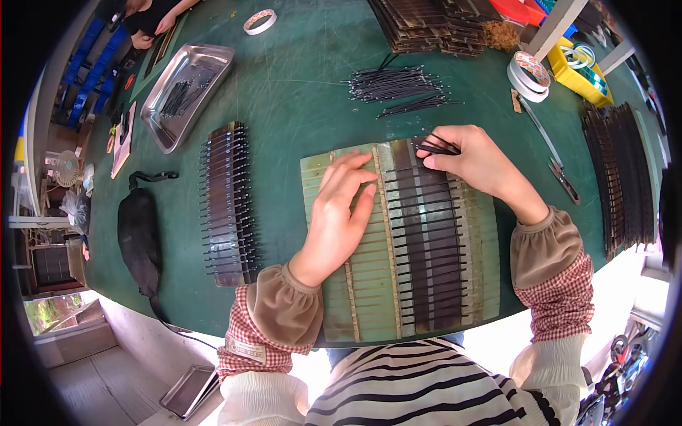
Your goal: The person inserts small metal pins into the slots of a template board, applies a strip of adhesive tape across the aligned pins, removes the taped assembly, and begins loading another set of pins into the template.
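Observation:
A greenish board [371,298] with rows of slots lies in front of me at the table's near edge. On it sits a dark strip [419,298], crossed by a row of thin black rods. My left hand [335,209] rests on the left part of the board, fingers apart and holding nothing. Above the board's upper right, my right hand [465,160] pinches a few thin black rods [435,147] between thumb and fingers. Their exact number is hard to see. Beyond the board lies a loose pile of similar black rods [394,85] with pale tips.
To the left lie a stack of rod-filled strips [229,206], a metal tray [160,131] and a black pouch [138,234]. Tape rolls [529,74], a knife [563,181] and a yellow bin [572,74] are on the right. Another person's hand [165,23] is at far left.

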Demonstrator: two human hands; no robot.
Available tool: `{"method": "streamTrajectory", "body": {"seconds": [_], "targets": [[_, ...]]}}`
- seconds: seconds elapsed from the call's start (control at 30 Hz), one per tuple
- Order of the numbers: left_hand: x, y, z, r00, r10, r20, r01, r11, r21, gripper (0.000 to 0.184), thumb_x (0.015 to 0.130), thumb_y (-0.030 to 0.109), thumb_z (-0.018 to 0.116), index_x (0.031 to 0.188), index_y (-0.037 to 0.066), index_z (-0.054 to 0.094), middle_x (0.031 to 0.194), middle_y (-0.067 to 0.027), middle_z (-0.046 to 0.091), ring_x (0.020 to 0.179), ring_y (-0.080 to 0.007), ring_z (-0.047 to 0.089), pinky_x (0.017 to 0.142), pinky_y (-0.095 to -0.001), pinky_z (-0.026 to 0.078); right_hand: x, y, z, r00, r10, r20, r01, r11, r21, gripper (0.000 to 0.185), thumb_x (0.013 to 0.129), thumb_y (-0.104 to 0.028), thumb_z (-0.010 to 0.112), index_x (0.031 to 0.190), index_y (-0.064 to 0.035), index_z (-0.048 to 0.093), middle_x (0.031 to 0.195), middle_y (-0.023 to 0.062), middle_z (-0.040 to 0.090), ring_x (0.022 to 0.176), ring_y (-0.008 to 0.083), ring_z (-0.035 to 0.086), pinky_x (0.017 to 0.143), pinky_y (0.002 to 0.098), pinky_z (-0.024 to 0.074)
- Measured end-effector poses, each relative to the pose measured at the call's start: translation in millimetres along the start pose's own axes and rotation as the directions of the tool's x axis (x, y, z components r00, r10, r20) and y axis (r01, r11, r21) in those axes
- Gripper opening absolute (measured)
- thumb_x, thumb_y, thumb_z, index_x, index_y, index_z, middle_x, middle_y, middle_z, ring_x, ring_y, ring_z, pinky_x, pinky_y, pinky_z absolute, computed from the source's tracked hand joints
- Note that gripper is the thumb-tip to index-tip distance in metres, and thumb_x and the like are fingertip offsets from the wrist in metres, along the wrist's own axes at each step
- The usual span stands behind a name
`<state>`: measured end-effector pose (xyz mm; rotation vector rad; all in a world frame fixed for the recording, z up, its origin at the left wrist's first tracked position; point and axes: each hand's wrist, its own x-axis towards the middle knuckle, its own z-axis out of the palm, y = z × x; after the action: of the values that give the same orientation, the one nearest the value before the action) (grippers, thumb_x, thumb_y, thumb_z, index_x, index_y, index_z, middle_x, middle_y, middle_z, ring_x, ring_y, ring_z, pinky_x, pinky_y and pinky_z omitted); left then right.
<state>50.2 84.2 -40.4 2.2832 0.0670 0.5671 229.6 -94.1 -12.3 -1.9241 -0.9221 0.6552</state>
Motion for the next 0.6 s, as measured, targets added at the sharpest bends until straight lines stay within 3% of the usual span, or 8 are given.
{"method": "streamTrajectory", "body": {"seconds": [0.2,0.23,0.3,0.43,0.53,0.6], "targets": [[0.8,3.0,0.6,0.999,0.028,0.046,-0.031,0.997,0.070,0.024,0.091,0.001,0.064,0.114,0.000,0.066,0.138,-0.0161,0.057,0.130,-0.0371,0.051,0.108,-0.0446,0.042,-1.3,3.9,11.8,0.994,-0.100,-0.055,0.094,0.990,-0.108,0.014,0.083,-0.006,0.073,0.093,0.0024,0.067,0.088,0.0165,0.071,0.078,0.0286,0.069,0.072,0.0379,0.0518],[0.9,5.7,2.3,0.994,0.071,0.078,-0.083,0.983,0.162,0.026,0.091,0.002,0.064,0.117,0.000,0.065,0.140,-0.0160,0.056,0.131,-0.0378,0.050,0.108,-0.0454,0.041,-1.9,5.7,13.6,0.988,-0.136,-0.067,0.128,0.986,-0.111,0.014,0.083,-0.006,0.073,0.093,0.0017,0.067,0.087,0.0160,0.071,0.079,0.0308,0.069,0.072,0.0391,0.0520],[-0.2,11.0,6.5,0.977,0.145,0.154,-0.189,0.924,0.333,0.031,0.091,0.005,0.065,0.122,-0.001,0.065,0.144,-0.0159,0.053,0.133,-0.0391,0.046,0.109,-0.0470,0.040,-3.8,3.6,16.6,0.979,-0.180,-0.092,0.148,0.950,-0.275,0.014,0.083,-0.006,0.073,0.093,0.0007,0.067,0.087,0.0149,0.069,0.079,0.0319,0.068,0.072,0.0409,0.0518],[-1.8,12.4,6.3,0.976,0.144,0.161,-0.196,0.906,0.375,0.033,0.092,0.009,0.066,0.123,-0.001,0.065,0.146,-0.0149,0.051,0.134,-0.0401,0.045,0.109,-0.0485,0.040,-13.0,-5.6,18.6,0.969,-0.195,-0.150,0.096,0.861,-0.499,0.013,0.084,-0.007,0.071,0.092,0.0006,0.064,0.088,0.0136,0.066,0.080,0.0330,0.066,0.071,0.0425,0.0513],[-3.9,8.9,4.3,0.980,0.132,0.148,-0.174,0.932,0.318,0.034,0.092,0.009,0.066,0.125,0.000,0.064,0.145,-0.0161,0.053,0.133,-0.0386,0.046,0.110,-0.0469,0.040,-17.1,-0.3,4.2,0.977,-0.149,-0.155,0.084,0.929,-0.360,0.012,0.087,-0.008,0.069,0.096,0.0005,0.068,0.087,0.0110,0.065,0.078,0.0287,0.066,0.070,0.0388,0.0512],[-1.5,4.7,0.8,0.994,0.070,0.081,-0.080,0.989,0.123,0.035,0.093,0.009,0.066,0.126,0.001,0.063,0.142,-0.0165,0.055,0.133,-0.0373,0.047,0.110,-0.0457,0.040,-16.5,7.7,-9.3,0.970,-0.185,-0.157,0.147,0.963,-0.227,0.016,0.089,-0.009,0.069,0.101,0.0009,0.070,0.087,0.0086,0.064,0.077,0.0243,0.064,0.070,0.0360,0.0505]]}}
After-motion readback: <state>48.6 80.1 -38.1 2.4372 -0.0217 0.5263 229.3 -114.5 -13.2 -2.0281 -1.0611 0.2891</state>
